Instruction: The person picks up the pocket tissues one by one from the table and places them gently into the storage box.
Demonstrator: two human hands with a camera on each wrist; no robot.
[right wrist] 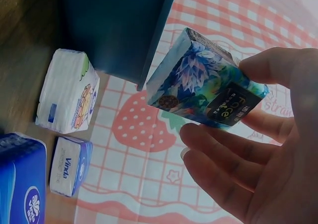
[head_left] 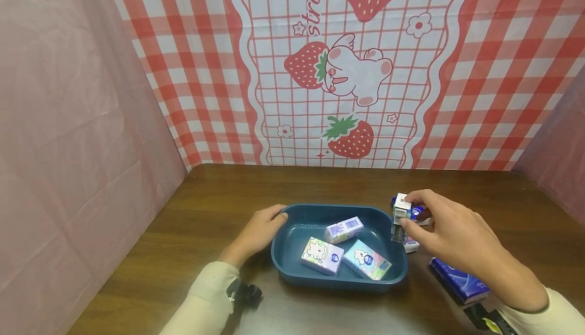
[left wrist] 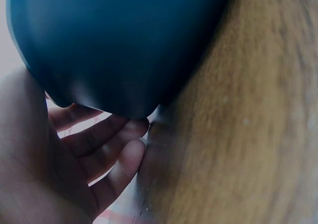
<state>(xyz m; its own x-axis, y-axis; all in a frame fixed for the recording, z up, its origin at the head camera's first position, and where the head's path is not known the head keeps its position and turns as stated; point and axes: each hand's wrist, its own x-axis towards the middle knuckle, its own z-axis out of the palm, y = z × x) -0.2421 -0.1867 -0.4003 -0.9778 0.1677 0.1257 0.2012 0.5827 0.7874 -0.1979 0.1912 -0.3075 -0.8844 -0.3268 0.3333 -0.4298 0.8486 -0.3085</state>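
Note:
My left hand [head_left: 260,228] holds the left end of a blue plastic basin [head_left: 338,285]. Its thumb lies over the rim, and in the left wrist view its fingers [left wrist: 107,144] run along the outer wall. Inside the basin lie a purple-white tissue pack [head_left: 322,256], a teal-pink tissue pack [head_left: 367,261] and another tilted tissue pack [head_left: 344,230]. At the basin's right end my right hand [head_left: 450,223] pinches a blue floral tissue pack [right wrist: 208,80] marked "Face" between thumb and fingers. The pack hangs above the table, beside the basin's rim.
Right of the basin, on the wooden table [head_left: 219,193], are a white tissue pack [right wrist: 64,92], a small Vinda tissue pack [right wrist: 69,167] and a larger blue tissue pack [head_left: 459,279]. A strawberry-print cloth [head_left: 338,142] hangs behind the table.

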